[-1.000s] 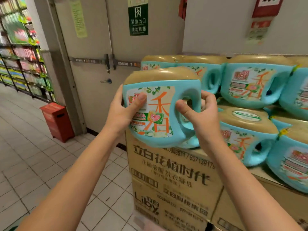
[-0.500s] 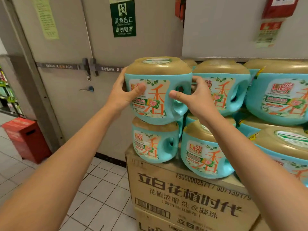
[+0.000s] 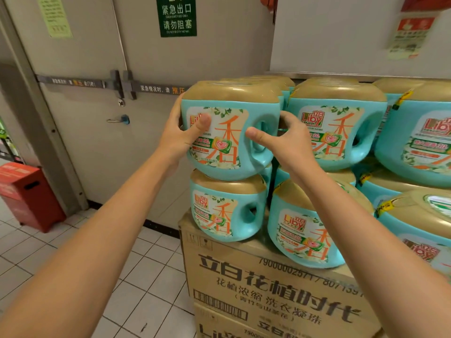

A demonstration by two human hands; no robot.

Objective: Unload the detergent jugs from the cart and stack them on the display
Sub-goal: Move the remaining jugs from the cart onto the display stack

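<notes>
A turquoise detergent jug (image 3: pixel 231 152) with a gold lid sits on top of another jug (image 3: pixel 227 211) at the left corner of the display. My left hand (image 3: pixel 181 135) grips its left side, thumb on the label. My right hand (image 3: pixel 284 140) grips its handle side, thumb on the front. Several more jugs (image 3: pixel 336 132) stand in two tiers to the right, all on stacked cardboard boxes (image 3: pixel 268 289). The cart is out of view.
A grey emergency exit door (image 3: pixel 117 93) with a push bar stands behind the display's left side. A red bin (image 3: pixel 26 191) sits on the tiled floor (image 3: pixel 146 289) at the left. A white wall (image 3: pixel 341 32) rises behind the jugs.
Both hands carried the jug up and forward, then lowered it onto the corner jug of the lower tier. The view moved closer to the display.
</notes>
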